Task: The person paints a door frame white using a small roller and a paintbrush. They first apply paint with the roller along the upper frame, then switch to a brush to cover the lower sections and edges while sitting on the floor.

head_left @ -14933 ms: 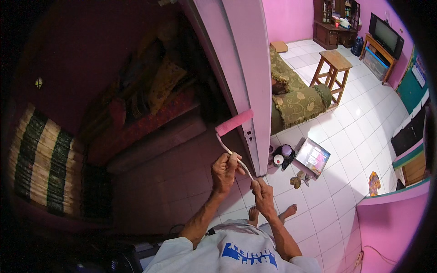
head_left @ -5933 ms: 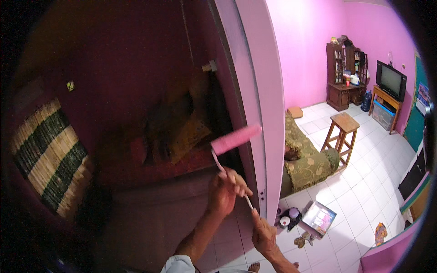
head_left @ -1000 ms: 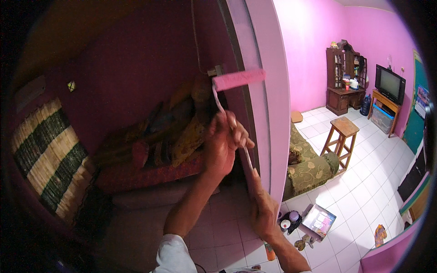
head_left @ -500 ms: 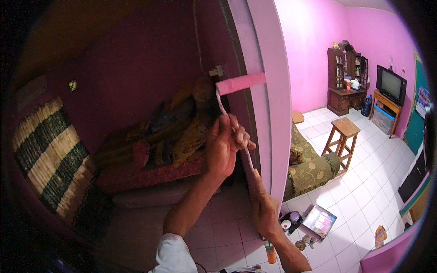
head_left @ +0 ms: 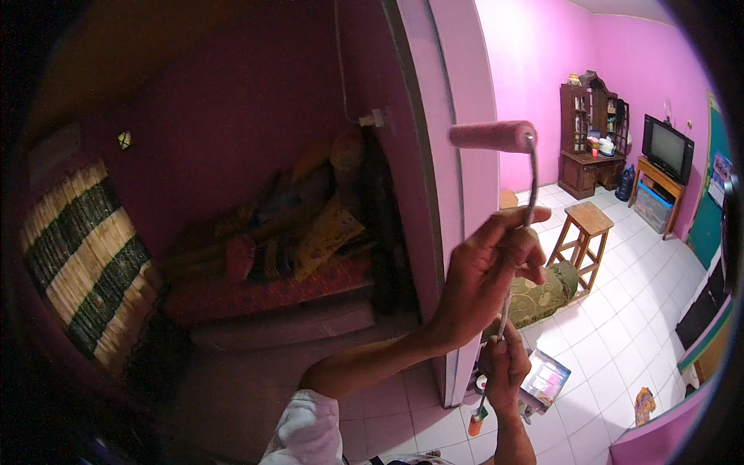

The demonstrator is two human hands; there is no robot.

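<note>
A paint roller with a pink roller sleeve (head_left: 493, 136) is held up in front of the pink wall end (head_left: 469, 62) beside the doorway. Its thin metal rod runs down from the sleeve's right end. My left hand (head_left: 492, 271) is closed around the upper rod, thumb and fingers pinching it. Lower down, my right hand (head_left: 508, 363) grips the same rod. Below that hand, a thin grey shaft leads to an orange piece (head_left: 476, 423); whether it belongs to the roller I cannot tell. The sleeve overlaps the wall end, but contact is unclear.
Left lies a dim room with a bed (head_left: 271, 287), piled cloths and a striped curtain (head_left: 93, 263). Right are a wooden stool (head_left: 587, 221), a green patterned cushion (head_left: 542, 294), an open box (head_left: 547, 378) on white tiles, a dark cabinet (head_left: 581, 172) and a television (head_left: 666, 146).
Both hands and the roller have moved right. The rod now hangs from the sleeve's right end instead of its left, and the sleeve reaches past the wall end's right edge.
</note>
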